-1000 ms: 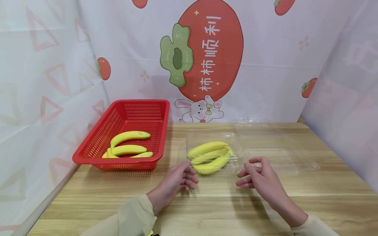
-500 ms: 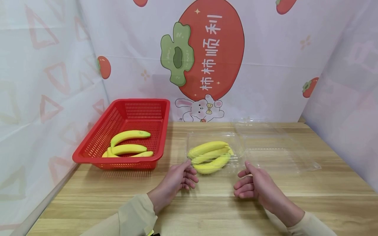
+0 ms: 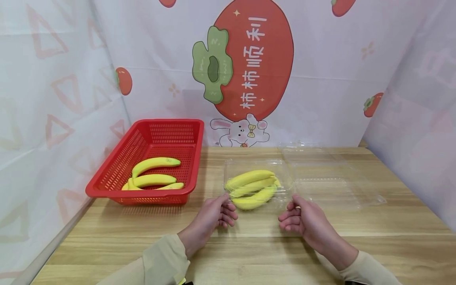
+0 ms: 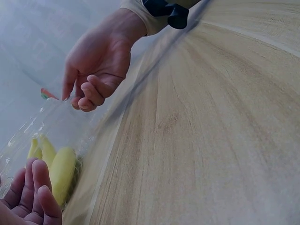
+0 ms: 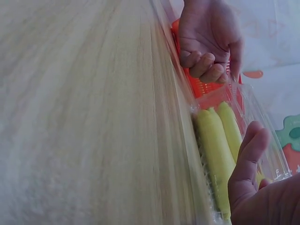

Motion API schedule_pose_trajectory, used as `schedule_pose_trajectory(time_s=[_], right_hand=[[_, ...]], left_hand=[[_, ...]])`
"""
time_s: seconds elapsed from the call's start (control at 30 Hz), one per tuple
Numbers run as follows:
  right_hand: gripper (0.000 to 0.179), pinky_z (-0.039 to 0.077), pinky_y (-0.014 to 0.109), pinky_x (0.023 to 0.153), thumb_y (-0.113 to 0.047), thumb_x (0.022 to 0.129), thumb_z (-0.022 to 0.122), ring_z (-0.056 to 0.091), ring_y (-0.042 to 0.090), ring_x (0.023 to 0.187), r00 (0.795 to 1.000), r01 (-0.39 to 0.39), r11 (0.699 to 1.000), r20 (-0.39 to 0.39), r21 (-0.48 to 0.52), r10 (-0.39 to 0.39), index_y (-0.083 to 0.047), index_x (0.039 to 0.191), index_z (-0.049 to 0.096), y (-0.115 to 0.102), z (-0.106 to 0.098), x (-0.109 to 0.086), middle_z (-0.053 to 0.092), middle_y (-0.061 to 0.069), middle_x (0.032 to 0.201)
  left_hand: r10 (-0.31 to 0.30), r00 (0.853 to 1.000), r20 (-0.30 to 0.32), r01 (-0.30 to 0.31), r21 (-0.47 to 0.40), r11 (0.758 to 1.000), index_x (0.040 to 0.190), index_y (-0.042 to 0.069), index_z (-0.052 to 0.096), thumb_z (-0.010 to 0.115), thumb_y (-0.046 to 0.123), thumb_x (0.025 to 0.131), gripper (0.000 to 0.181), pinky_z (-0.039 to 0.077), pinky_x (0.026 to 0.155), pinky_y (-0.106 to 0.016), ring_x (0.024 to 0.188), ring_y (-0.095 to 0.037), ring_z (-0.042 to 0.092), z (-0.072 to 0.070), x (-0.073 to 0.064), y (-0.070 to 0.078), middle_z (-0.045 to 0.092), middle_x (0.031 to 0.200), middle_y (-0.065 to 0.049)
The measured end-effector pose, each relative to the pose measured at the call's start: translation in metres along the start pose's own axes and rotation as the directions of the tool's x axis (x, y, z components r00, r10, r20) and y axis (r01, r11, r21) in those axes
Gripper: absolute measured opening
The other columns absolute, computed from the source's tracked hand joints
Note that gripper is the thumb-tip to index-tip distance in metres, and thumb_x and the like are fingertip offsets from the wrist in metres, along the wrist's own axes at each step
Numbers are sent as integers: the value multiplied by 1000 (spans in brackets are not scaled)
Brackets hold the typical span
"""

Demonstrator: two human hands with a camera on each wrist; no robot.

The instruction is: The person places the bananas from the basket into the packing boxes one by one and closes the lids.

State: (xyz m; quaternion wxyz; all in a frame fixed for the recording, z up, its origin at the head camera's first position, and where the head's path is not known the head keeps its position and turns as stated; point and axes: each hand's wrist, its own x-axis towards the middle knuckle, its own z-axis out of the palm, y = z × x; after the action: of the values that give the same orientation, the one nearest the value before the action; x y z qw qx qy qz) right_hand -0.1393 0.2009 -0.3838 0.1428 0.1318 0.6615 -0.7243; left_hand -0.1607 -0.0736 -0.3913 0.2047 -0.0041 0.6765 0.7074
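A clear plastic clamshell box (image 3: pixel 285 168) stands at mid-table with several yellow bananas (image 3: pixel 251 185) inside; clear plastic shows across them. My left hand (image 3: pixel 210 219) is at the box's front left corner, thumb (image 5: pixel 236 61) and index finger pinching its edge, the other fingers curled. At the front right corner, my right hand (image 3: pixel 313 221) pinches the edge between thumb (image 4: pixel 69 84) and fingertips. Both hands also show in the wrist views, close to the box. How firmly either one grips is hard to see.
On the left stands a red perforated basket (image 3: pixel 199 158) with several bananas (image 3: pixel 154 181) in it. More clear plastic packaging (image 3: pixel 342 190) lies right of the box. Printed cloth (image 3: pixel 320 99) hangs behind and at both sides of the wooden table (image 3: pixel 249 257).
My right hand has moved left to the box's front right corner, its raised fingers now lower and curled. My left hand and the box have stayed in place.
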Motion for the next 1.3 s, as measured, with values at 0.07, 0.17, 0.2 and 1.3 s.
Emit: schedule_pose_trajectory(time_s=[0.07, 0.17, 0.2, 1.3], right_hand=[[38, 64, 27, 67, -35, 117, 31, 74, 16, 68, 1000, 2, 1000, -1, 10, -2, -7, 101, 50, 0, 1, 0, 74, 5, 77], [38, 64, 27, 66, -35, 117, 30, 74, 15, 67, 1000, 6, 1000, 5, 21, -6, -8, 99, 51, 0, 2, 1, 74, 4, 77], [38, 64, 27, 66, -35, 117, 30, 74, 15, 67, 1000, 7, 1000, 7, 23, -7, -8, 99, 51, 0, 2, 1, 74, 4, 76], [35, 56, 20, 57, -28, 116, 31, 69, 11, 62, 999, 21, 998, -26, 59, -20, -9, 95, 51, 2, 8, 7, 71, 1, 74]], left_hand=[[0, 1000, -8, 0, -2, 1000, 93, 8, 63, 44, 35, 112, 38, 49, 65, -22, 67, -11, 64, 0, 0, 0, 67, 79, 0], [-2, 1000, -18, 2, -2, 1000, 94, 7, 62, 44, 32, 110, 35, 49, 65, -21, 67, -11, 64, 0, 1, 1, 67, 78, 1], [-2, 1000, -20, 2, -1, 1000, 94, 7, 62, 44, 32, 110, 34, 49, 65, -21, 67, -11, 64, 0, 1, 1, 67, 78, 1], [25, 997, -72, -26, -20, 999, 87, 10, 59, 46, 21, 103, 23, 46, 61, -20, 61, -9, 62, 2, 7, -2, 64, 69, 2]])
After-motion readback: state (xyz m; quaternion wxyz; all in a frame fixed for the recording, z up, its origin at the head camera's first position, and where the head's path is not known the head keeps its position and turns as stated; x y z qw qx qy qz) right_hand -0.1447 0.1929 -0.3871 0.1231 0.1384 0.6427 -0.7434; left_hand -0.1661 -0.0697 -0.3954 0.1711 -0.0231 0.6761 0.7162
